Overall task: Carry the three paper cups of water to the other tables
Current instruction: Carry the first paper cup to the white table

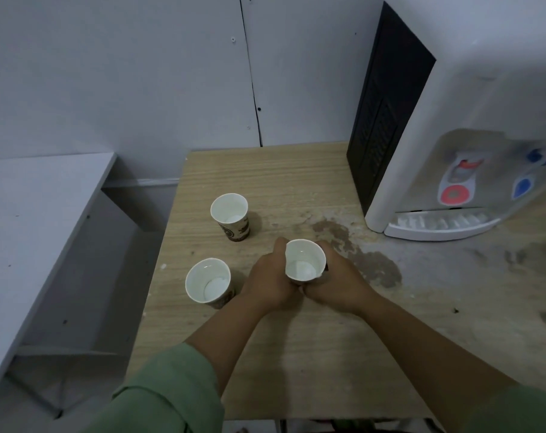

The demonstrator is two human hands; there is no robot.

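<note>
The table (296, 170) has a matt, pale wood-grain top, worn rough and grey with dark stains near the water dispenser (471, 98), whose shell is smooth white plastic with a black ribbed side panel (387, 110). The three paper cups (229, 210) (207, 282) (305, 260) are smooth white inside and brown-printed outside. The sleeve (171, 392) is soft green cloth. The wall panels (124, 73) behind the table look matt and painted
</note>
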